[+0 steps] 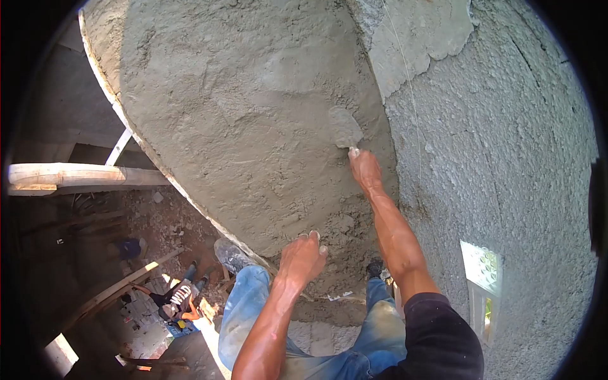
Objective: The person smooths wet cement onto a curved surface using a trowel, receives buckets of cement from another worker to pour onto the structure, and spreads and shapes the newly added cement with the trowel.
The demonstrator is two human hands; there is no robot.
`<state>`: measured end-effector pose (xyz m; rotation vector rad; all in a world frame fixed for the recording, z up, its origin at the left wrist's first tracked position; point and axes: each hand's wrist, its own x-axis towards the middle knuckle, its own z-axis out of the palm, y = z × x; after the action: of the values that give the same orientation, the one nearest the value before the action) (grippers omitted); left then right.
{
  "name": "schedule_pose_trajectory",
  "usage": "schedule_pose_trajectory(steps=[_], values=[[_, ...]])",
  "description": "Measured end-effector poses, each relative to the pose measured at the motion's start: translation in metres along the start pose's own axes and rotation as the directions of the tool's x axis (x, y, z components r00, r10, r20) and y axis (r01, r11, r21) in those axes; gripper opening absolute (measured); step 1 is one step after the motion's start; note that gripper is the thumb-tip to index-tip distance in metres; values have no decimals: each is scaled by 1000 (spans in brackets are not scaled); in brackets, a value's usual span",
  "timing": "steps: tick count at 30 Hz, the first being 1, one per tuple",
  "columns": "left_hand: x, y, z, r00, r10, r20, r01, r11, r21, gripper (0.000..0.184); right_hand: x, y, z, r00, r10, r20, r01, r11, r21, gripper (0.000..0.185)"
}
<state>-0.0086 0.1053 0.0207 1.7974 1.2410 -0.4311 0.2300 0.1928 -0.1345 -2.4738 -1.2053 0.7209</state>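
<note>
"What could go wrong?"
"The shoe [233, 255] by the mortar's edge [190, 199] might slip; a tilted trowel [346, 128] could gouge the soft-looking mortar [253, 139]."
"And the trowel?"
"Grey, mortar-smeared, lying on the mortar near the wall [494, 139]. The right hand [365, 168] grips it; the left hand [303, 258] is curled, contents impossible to tell."

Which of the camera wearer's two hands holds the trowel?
The right hand, reaching farther forward, grips the trowel; the left hand, lower in the picture, shows no tool.
</note>
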Motion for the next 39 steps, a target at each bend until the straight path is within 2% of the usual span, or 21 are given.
schedule_pose_trajectory(steps=[5, 7, 9, 11, 12, 13, 14, 15, 16, 17, 19, 22, 24, 25, 27, 30, 34, 35, 36, 38, 39], values=[[-6, -9, 3, 1000, -31, 3, 31, 1000, 2, 43, -20, 117, 50, 986, 165, 22, -166, 966, 196, 53], [-2, -11, 3, 998, -61, 11, 61, 998, 21, 44, -34, 82, 39, 773, 413, 481, -633, 462, 622, 50], [-5, -14, 8, 998, -68, -14, 68, 998, 11, 44, -20, 48, 40, 792, 268, 549, -588, 89, 804, 45], [-6, -12, 15, 998, -59, -1, 59, 998, 8, 44, 11, 15, 44, 823, 102, 558, -564, 37, 825, 46], [-5, -13, 17, 999, -42, -4, 42, 999, 7, 44, 20, -5, 50, 822, 103, 560, -568, 100, 817, 45], [-4, -12, 18, 999, -45, 1, 45, 999, 2, 44, 19, -20, 48, 836, 214, 505, -548, 385, 743, 50], [-4, -10, 21, 998, -55, -19, 55, 998, -10, 40, 14, -7, 53, 830, 227, 509, -557, 387, 735, 50], [-6, -7, 25, 998, -56, -33, 56, 998, -14, 35, 7, 16, 62, 958, 78, 277, -231, 784, 576, 52], [-5, -6, 24, 998, -47, -33, 47, 999, -10, 35, -1, 19, 49, 976, -189, 110, 159, 958, 237, 55], [-2, -7, 22, 999, -36, -26, 35, 999, -17, 39, -9, 30, 26, 988, -71, 138, 65, 997, 44, 53], [-7, -5, 22, 1000, -26, 4, 26, 1000, -11, 43, -11, 74, 16, 1000, -3, 11, 3, 999, -41, 52], [-6, -3, 18, 999, -34, 8, 34, 999, -20, 44, -15, 126, 35, 990, 140, 25, -142, 985, 93, 53], [-5, -4, 24, 997, -7, -73, 7, 1000, 9, 35, -29, 138, 60, 845, 456, 279, -533, 763, 367, 54], [-6, -4, 27, 998, -14, -57, 14, 1000, 5, 35, -46, 138, 72, 836, 467, 289, -546, 759, 355, 54], [-7, -3, 27, 999, -9, -48, 9, 1000, 3, 36, -75, 135, 91, 903, 280, 325, -297, 955, 4, 56], [-5, -7, 26, 998, -40, 44, 39, 999, 4, 46, -88, 181, 77, 895, 263, 360, -236, 965, -119, 56], [0, 5, 26, 996, -75, 53, 76, 997, -24, 48, -102, 241, 101, 871, 411, 269, -383, 911, -151, 53], [-3, 3, 30, 997, -63, 51, 65, 997, -38, 48, -111, 238, 96, 662, 583, 471, -588, 794, -157, 53], [-4, 0, 31, 998, -49, 35, 50, 998, -46, 48, -125, 251, 102, 639, 598, 484, -600, 781, -173, 53], [-3, -11, 36, 996, -80, 30, 80, 997, -12, 46, -139, 282, 104, 849, 396, 350, -346, 917, -198, 61], [0, -14, 33, 995, -99, 31, 99, 995, 10, 46, -139, 291, 89, 833, 393, 388, -338, 919, -205, 58]])
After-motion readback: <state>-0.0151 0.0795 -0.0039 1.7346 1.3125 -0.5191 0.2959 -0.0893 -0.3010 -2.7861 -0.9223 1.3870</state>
